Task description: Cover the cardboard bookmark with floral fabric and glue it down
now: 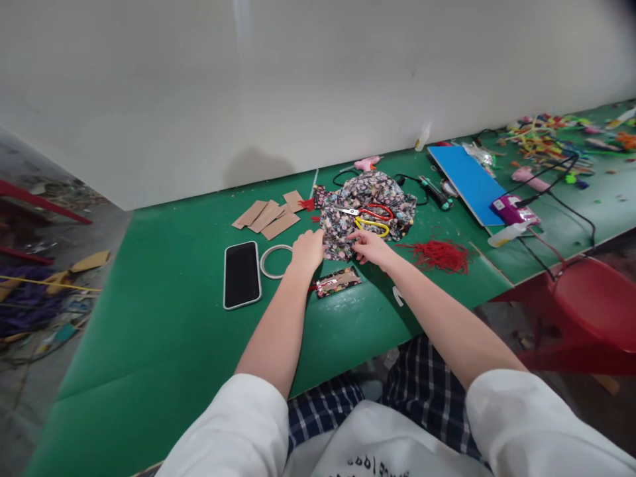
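A crumpled black fabric with a small floral print point(338, 242) lies on the table in front of me. My left hand point(308, 250) is closed at its near left edge, the fingertips partly hidden. With bent fingers, my right hand point(370, 248) grips the near right part of the same fabric. Scissors with one red and one yellow handle point(373, 226) rest on top of the cloth. Just below my hands lies a small floral-covered strip with a brown middle point(338, 282) and red threads at its left end. A heap of red threads point(441, 256) sits right of my right hand.
Left of my left arm are a roll of tape point(263, 264) and a phone point(242, 275). Brown cardboard pieces point(271, 217) lie behind them. A pink glue gun point(368, 163), a cutter knife point(437, 193) and a blue board point(467, 182) are farther back. A red stool point(596, 298) stands at right.
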The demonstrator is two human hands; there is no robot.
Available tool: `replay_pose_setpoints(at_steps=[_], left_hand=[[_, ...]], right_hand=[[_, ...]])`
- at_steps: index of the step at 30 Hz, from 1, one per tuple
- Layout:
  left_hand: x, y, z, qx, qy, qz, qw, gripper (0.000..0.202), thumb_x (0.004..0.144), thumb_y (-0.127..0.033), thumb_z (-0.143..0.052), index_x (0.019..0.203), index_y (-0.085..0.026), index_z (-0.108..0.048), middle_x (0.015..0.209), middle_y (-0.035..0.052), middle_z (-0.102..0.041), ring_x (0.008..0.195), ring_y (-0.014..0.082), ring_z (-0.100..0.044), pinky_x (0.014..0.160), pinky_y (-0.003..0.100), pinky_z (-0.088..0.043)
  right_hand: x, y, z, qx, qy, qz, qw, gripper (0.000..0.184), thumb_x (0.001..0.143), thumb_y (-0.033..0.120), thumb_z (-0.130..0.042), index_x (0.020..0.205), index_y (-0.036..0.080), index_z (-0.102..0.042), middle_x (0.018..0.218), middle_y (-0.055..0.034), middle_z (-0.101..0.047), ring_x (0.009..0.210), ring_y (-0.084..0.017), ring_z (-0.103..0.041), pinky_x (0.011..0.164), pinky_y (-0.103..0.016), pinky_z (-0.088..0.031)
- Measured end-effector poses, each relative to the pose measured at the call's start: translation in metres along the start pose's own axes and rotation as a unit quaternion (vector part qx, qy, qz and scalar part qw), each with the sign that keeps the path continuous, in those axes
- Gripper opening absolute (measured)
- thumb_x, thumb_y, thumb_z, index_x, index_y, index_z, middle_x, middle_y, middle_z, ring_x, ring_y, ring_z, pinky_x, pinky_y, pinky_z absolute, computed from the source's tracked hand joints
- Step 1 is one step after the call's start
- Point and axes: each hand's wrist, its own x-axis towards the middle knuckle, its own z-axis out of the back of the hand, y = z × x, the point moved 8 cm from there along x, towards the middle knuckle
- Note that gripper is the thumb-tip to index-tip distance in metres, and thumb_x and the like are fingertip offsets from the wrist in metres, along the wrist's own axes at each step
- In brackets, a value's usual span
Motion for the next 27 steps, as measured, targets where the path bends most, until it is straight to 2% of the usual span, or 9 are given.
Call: replay_pose_setpoints(at_steps=[2, 5, 8, 11, 15, 19, 24, 27], left_hand=[[0.0, -0.003, -0.004, -0.007, 0.012, -0.014, 1.0, 0.022, 0.084, -0.022, -0.051, 0.105, -0.021, -0.056, 0.099, 0.0086, -0.065, 0.096, 0.023, -0.061, 0.08, 0.03, -0.045], [0.001, 0.001, -0.004, -0.011, 0.016, -0.01, 1.0, 0.021, 0.084, -0.018, -0.049, 0.101, -0.022, -0.059, 0.097, 0.0077, -0.067, 0.093, 0.0219, -0.062, 0.076, 0.03, -0.046], [0.001, 0.011, 0.0, -0.01, 0.012, 0.01, 1.0, 0.019, 0.082, -0.019, -0.051, 0.098, -0.022, -0.06, 0.095, 0.0075, -0.068, 0.09, 0.0224, -0.062, 0.074, 0.03, -0.047], [0.0, 0.015, 0.005, -0.01, 0.005, 0.017, 1.0, 0.017, 0.082, -0.024, -0.053, 0.096, -0.021, -0.061, 0.094, 0.0076, -0.068, 0.091, 0.023, -0.062, 0.075, 0.031, -0.048], [0.001, 0.006, 0.013, -0.014, -0.018, -0.02, 1.0, 0.027, 0.089, -0.024, -0.042, 0.111, -0.019, -0.057, 0.119, 0.0108, -0.059, 0.111, 0.0228, -0.054, 0.092, 0.034, -0.043], [0.001, -0.01, 0.001, -0.022, 0.031, -0.094, 0.995, 0.041, 0.09, -0.023, -0.043, 0.131, -0.02, -0.044, 0.143, 0.0064, -0.04, 0.132, 0.0179, -0.035, 0.106, 0.028, -0.031], [-0.001, -0.006, -0.015, -0.008, 0.092, -0.086, 0.992, 0.059, 0.089, -0.028, -0.048, 0.142, -0.018, -0.024, 0.151, 0.0132, -0.021, 0.138, 0.0276, -0.022, 0.109, 0.049, -0.024], [-0.001, 0.003, -0.014, 0.004, 0.107, -0.066, 0.992, 0.065, 0.087, -0.034, -0.052, 0.142, -0.017, -0.022, 0.151, 0.0154, -0.021, 0.139, 0.0332, -0.019, 0.108, 0.056, -0.02]], right_hand=[[0.0, 0.0, 0.002, -0.042, -0.004, 0.005, 0.999, 0.034, 0.077, 0.013, -0.044, 0.109, 0.017, -0.055, 0.074, -0.0002, -0.06, 0.052, -0.008, -0.055, 0.046, -0.02, -0.046], [0.0, 0.004, 0.007, -0.121, -0.013, 0.022, 0.992, 0.031, 0.075, 0.014, -0.047, 0.103, 0.017, -0.061, 0.074, -0.001, -0.063, 0.054, -0.01, -0.055, 0.052, -0.022, -0.046], [-0.003, 0.011, 0.01, -0.197, -0.02, 0.057, 0.978, 0.03, 0.074, 0.014, -0.05, 0.099, 0.02, -0.066, 0.077, -0.0018, -0.066, 0.065, -0.013, -0.058, 0.064, -0.024, -0.046], [-0.009, 0.018, 0.01, -0.25, -0.03, 0.094, 0.963, 0.033, 0.075, 0.014, -0.05, 0.103, 0.021, -0.066, 0.085, -0.0036, -0.067, 0.076, -0.016, -0.06, 0.072, -0.026, -0.045], [-0.013, 0.024, 0.014, -0.288, -0.074, 0.133, 0.945, 0.03, 0.081, 0.019, -0.047, 0.105, 0.019, -0.065, 0.101, -0.0088, -0.064, 0.092, -0.02, -0.059, 0.081, -0.029, -0.044], [-0.007, 0.032, 0.019, -0.308, -0.119, 0.186, 0.925, 0.032, 0.086, 0.017, -0.04, 0.107, 0.015, -0.064, 0.111, -0.0101, -0.062, 0.109, -0.02, -0.052, 0.097, -0.031, -0.036], [0.013, 0.042, 0.009, -0.346, -0.101, 0.234, 0.903, 0.033, 0.089, 0.016, -0.037, 0.106, 0.015, -0.065, 0.11, -0.0097, -0.064, 0.108, -0.02, -0.052, 0.099, -0.032, -0.035], [0.026, 0.042, 0.0, -0.377, -0.067, 0.234, 0.894, 0.028, 0.087, 0.019, -0.045, 0.104, 0.012, -0.067, 0.105, -0.0116, -0.066, 0.105, -0.021, -0.054, 0.098, -0.033, -0.036]])
